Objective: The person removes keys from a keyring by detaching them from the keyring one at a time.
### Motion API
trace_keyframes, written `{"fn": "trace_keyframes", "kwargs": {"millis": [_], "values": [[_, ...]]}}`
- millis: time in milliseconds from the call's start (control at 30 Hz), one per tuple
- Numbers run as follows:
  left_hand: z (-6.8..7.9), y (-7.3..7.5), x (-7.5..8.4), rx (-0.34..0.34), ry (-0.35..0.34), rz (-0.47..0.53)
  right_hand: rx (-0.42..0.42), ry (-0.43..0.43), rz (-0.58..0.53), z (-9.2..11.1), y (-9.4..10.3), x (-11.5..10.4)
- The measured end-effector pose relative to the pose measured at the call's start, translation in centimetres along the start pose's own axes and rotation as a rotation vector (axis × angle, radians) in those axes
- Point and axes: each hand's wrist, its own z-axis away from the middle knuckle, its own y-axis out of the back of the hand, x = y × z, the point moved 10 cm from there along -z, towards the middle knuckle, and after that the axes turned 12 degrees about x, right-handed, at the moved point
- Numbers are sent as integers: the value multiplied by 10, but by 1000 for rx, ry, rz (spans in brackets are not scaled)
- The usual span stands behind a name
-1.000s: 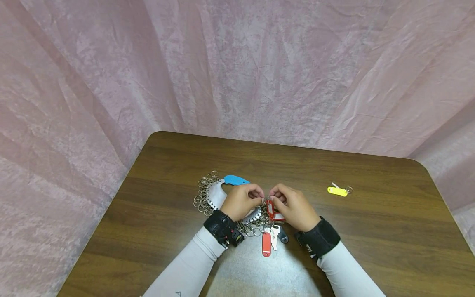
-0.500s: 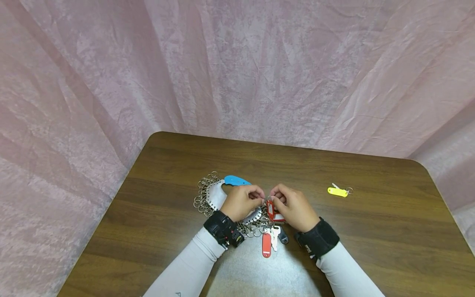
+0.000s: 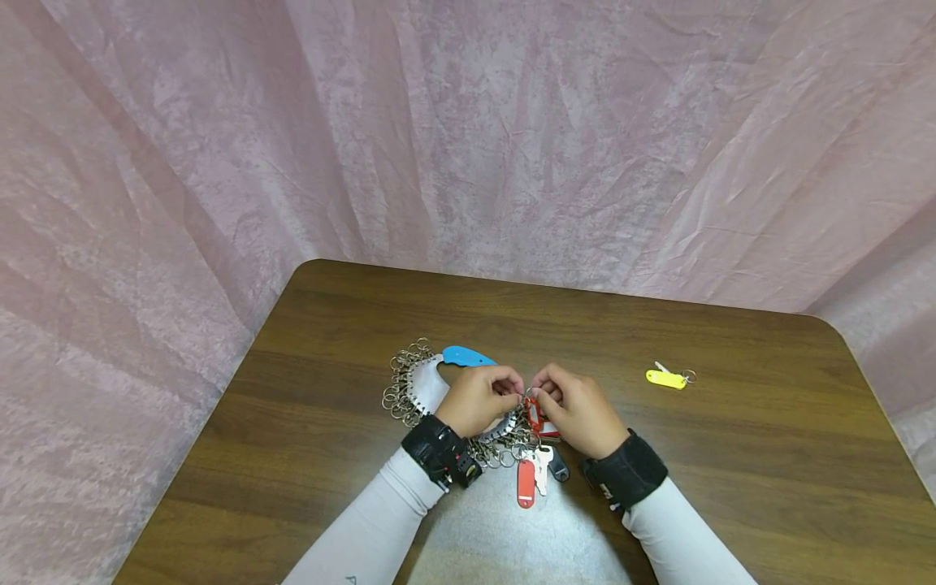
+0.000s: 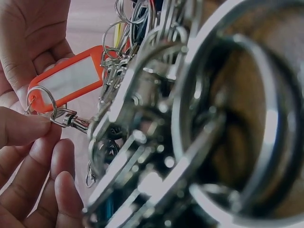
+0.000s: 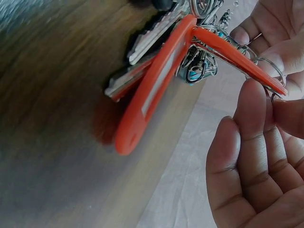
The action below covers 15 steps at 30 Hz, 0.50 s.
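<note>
Two-handed work on a red-orange, round-ended plastic key tag with a white label window (image 4: 71, 80), seen beyond the person's shoulders. The tag hangs between the hands, at the right end of a curved silver metal plate (image 3: 424, 383) fringed with clips and bearing a bright blue handle (image 3: 466, 356). Left hand (image 3: 478, 398): thumb and fingers nearly closed, pinching a small silver swivel clasp (image 4: 70, 118). Right hand (image 3: 581, 410): likewise nearly closed, pinching the tag's holed end; whether it also grips the thin silver metal ring (image 4: 51, 95) there cannot be told. The step in hand appears to be working ring against clasp; fitting and freeing look alike here. The next move probably calls for steady, opposed pinches and a small turn of the ring. Orientation: the tag's long axis slopes from its holed end, up at the fingertips, down toward the person, its free end lowest.
</note>
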Motion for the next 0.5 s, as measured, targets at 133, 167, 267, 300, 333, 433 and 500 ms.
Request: {"fn": "trace_keyframes", "kwargs": {"millis": [133, 167, 267, 300, 333, 433, 500], "values": [[0, -1, 0, -9, -4, 16, 6, 14, 15, 0, 0, 0], [0, -2, 1, -10, -7, 18, 8, 17, 20, 0, 0, -1], [0, -2, 1, -10, -14, 19, 10, 22, 26, 0, 0, -1], [0, -2, 1, -9, -16, 20, 10, 21, 28, 0, 0, 0], [0, -2, 1, -8, -16, 23, 10, 20, 28, 0, 0, 0], [0, -2, 1, -2, -12, 35, 7, 15, 23, 0, 0, 1], [0, -2, 0, 2, -6, 46, 5, 16, 18, 0, 0, 1]]}}
